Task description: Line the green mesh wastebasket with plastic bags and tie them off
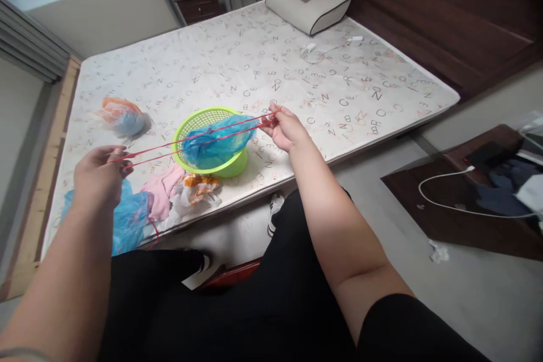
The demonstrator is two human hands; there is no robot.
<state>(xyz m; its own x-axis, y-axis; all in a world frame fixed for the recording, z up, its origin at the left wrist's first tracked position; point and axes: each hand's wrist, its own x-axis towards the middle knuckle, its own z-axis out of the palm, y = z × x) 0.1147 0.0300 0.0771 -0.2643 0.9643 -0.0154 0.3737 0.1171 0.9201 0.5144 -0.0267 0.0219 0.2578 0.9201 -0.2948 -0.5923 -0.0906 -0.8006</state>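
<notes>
Translucent blue plastic bag [218, 150]: thin, crumpled, bunched over the basket's mouth; how far it dips inside is unclear.
Red drawstring [148, 150]: pulled taut in two near-parallel strands, crossing the bag.
Lime-green lattice basket [237, 166]: round-rimmed, upright on the letter-print mattress [263, 76], near its edge.

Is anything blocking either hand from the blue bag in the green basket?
Nothing visible does: the left hand and right hand hold red cords stretched across the blue bag, over the green basket.
</notes>
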